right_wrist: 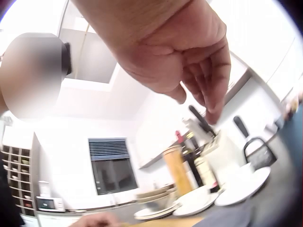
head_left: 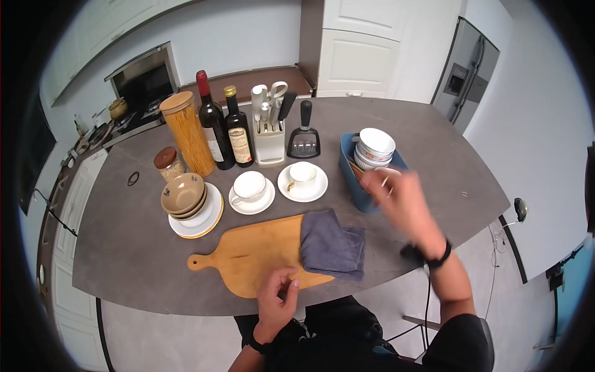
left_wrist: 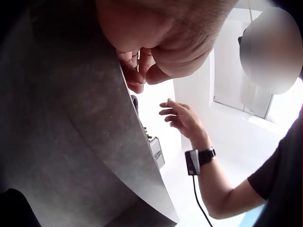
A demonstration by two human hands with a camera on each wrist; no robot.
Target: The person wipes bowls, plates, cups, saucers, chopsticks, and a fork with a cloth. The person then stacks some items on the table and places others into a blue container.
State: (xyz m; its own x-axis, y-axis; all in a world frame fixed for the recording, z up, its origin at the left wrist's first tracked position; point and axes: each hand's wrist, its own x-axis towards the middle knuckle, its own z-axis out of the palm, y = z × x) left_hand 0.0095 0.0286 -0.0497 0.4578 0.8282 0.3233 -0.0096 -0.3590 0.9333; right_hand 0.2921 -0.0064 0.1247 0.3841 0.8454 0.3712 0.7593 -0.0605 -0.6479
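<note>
loosely opened hands, left hand [head_left: 277, 302] by board [head_left: 260, 245], right hand [head_left: 401, 203] raised near bin [head_left: 357, 193]

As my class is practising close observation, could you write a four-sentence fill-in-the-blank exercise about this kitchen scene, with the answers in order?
The grey cloth covers the end of the cutting board opposite its ____.
The top of the taller bottle is ____.
Exactly ____ white cups stand on saucers.
The stacked white bowls are inside a container coloured ____.

Missing words: handle; red; two; blue.
</note>
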